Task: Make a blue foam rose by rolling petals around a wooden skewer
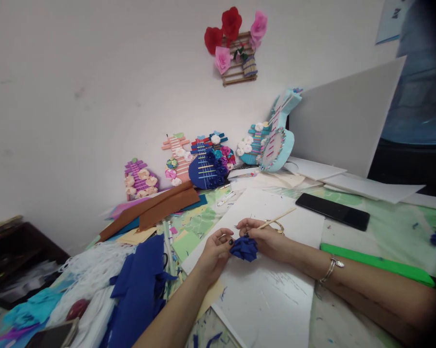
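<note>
A dark blue crepe-paper flower (244, 248) is held over the white board (272, 299) between both hands. My left hand (215, 253) pinches its left edge between thumb and fingers. My right hand (265, 238) is closed at the flower's right side, fingers curled toward it. A thin wooden stick (281, 216) runs through the right hand and points up to the right. Gold loops (278, 226), which look like scissor handles, show behind that hand; their blades are hidden.
Blue paper (141, 275) and white stringy material (94, 266) lie at the left. A black phone (332, 211) and a green strip (377, 264) lie to the right. Decorated paper guitars (203, 166) lean along the wall, with brown sheets (156, 208) in front.
</note>
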Demonstrator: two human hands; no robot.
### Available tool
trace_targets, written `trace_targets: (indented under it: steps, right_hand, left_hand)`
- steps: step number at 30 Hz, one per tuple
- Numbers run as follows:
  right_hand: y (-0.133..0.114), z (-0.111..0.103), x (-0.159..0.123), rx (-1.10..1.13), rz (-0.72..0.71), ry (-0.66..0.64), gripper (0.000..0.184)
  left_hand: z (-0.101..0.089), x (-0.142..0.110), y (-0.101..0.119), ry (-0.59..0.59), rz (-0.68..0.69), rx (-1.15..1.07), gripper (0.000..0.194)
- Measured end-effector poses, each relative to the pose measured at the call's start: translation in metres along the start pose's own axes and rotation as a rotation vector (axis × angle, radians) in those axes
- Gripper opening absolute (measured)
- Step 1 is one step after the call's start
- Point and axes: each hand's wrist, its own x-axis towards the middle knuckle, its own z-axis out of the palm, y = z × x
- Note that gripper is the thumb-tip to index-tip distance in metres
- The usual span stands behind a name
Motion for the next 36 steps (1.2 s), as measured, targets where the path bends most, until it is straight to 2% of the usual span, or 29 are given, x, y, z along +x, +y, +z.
trace_targets:
  steps: [36]
  right_hand:
    - [0.0033, -0.0041, 0.0034, 0.000, 0.001, -0.014, 0.027]
  left_hand:
    - [0.0010, 0.0003, 0.0016, 0.022, -0.006, -0.006, 0.036]
